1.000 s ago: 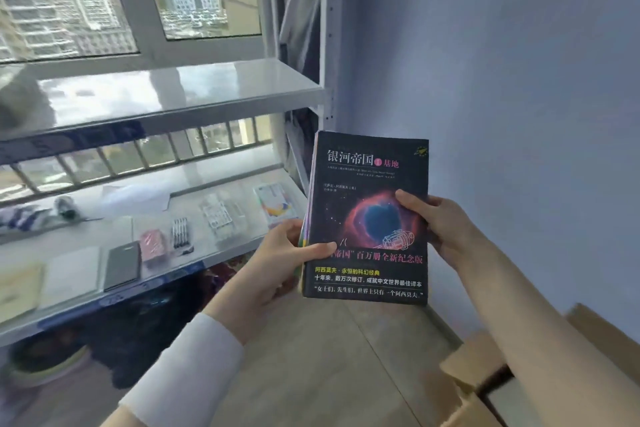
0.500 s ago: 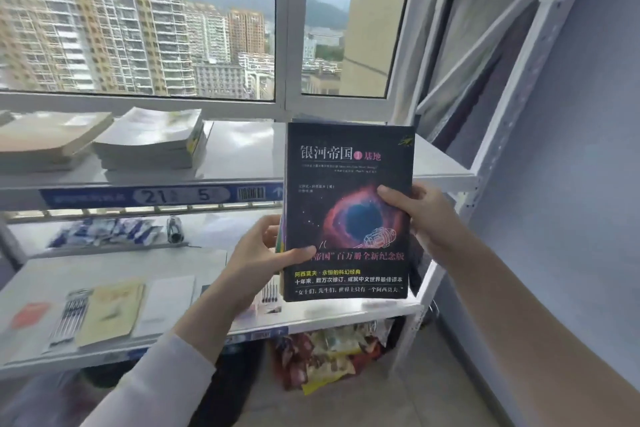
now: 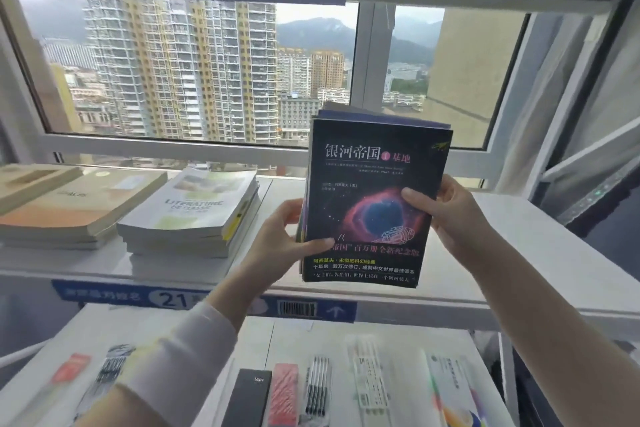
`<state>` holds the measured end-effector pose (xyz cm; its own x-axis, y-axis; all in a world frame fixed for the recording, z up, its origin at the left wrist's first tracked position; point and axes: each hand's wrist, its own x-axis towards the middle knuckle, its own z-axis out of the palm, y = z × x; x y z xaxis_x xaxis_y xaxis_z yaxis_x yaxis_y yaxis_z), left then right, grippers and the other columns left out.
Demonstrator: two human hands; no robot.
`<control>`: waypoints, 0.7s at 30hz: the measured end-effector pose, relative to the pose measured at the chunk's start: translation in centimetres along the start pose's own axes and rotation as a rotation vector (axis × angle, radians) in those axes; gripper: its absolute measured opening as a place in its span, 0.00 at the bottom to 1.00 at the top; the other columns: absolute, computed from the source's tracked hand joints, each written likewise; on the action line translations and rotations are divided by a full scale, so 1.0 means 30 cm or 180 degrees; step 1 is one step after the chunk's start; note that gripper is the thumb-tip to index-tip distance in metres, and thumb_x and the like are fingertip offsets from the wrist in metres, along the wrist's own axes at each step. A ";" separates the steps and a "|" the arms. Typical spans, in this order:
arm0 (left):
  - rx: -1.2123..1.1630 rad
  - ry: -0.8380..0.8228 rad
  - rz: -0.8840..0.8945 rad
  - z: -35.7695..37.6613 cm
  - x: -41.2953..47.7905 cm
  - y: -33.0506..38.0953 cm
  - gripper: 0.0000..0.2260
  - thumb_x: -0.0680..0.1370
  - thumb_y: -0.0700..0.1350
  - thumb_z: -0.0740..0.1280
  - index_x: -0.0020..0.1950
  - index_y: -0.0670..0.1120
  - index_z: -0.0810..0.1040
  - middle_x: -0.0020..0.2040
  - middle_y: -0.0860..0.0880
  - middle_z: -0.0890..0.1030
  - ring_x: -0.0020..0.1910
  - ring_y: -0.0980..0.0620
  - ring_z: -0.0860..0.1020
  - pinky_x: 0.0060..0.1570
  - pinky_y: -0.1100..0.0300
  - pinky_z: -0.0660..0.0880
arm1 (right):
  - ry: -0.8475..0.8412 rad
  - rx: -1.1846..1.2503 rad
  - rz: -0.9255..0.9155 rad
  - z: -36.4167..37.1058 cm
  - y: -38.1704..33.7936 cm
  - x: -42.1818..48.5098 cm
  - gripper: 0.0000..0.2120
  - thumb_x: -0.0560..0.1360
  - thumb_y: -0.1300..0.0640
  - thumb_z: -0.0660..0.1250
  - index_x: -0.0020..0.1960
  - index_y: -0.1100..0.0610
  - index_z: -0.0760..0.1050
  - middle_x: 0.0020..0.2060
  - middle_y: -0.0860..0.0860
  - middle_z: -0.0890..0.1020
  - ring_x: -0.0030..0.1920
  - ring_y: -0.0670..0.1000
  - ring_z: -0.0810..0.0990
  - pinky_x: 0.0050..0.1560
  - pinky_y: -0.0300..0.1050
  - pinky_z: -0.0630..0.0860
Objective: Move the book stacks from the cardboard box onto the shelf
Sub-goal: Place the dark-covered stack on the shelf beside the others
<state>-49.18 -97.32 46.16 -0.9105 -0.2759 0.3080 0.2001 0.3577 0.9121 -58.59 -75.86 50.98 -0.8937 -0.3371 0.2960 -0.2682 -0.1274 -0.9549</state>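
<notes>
A stack of books (image 3: 374,166), topped by a black cover with a red nebula, is held upright over the white shelf board (image 3: 540,274). My left hand (image 3: 277,239) grips its left edge with the thumb on the cover. My right hand (image 3: 450,215) grips its right edge. The stack's lower edge hangs near the shelf's front rim, in the bare right part of the board. The cardboard box is out of view.
Two book stacks lie on the same shelf to the left: a white one (image 3: 194,215) and a tan one (image 3: 69,204). The shelf below holds pens (image 3: 317,388), a black notebook (image 3: 247,399) and packets. A window is behind; a white upright (image 3: 568,87) is at the right.
Both hands have raised the stack from near the floor to the level of the upper shelf. The view tilted up, and the cardboard box dropped out of sight.
</notes>
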 end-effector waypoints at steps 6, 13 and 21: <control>0.0310 0.0069 -0.0181 -0.060 0.130 -0.161 0.27 0.66 0.43 0.77 0.63 0.44 0.73 0.58 0.50 0.78 0.61 0.50 0.75 0.61 0.45 0.74 | -0.0184 -0.0197 -0.0026 0.071 0.158 0.147 0.27 0.60 0.52 0.77 0.56 0.52 0.73 0.55 0.49 0.81 0.60 0.55 0.77 0.59 0.55 0.76; 0.0140 -0.0329 -0.0389 -0.068 0.153 -0.239 0.28 0.67 0.40 0.76 0.64 0.49 0.69 0.56 0.59 0.74 0.64 0.53 0.72 0.63 0.48 0.73 | -0.0347 -0.0529 0.0015 0.091 0.234 0.162 0.24 0.60 0.53 0.74 0.54 0.46 0.71 0.51 0.46 0.81 0.52 0.47 0.81 0.47 0.40 0.79; 0.0009 -0.0178 -0.0405 -0.090 0.189 -0.237 0.20 0.67 0.43 0.77 0.55 0.52 0.76 0.52 0.54 0.81 0.56 0.50 0.77 0.54 0.56 0.76 | 0.0009 -0.0357 0.0157 0.118 0.230 0.181 0.12 0.65 0.58 0.74 0.47 0.53 0.76 0.43 0.48 0.83 0.43 0.49 0.81 0.39 0.38 0.78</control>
<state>-54.79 -103.85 42.14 -0.9472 -0.2690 0.1744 0.0810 0.3255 0.9421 -64.00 -81.87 46.08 -0.9078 -0.3378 0.2486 -0.2622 -0.0054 -0.9650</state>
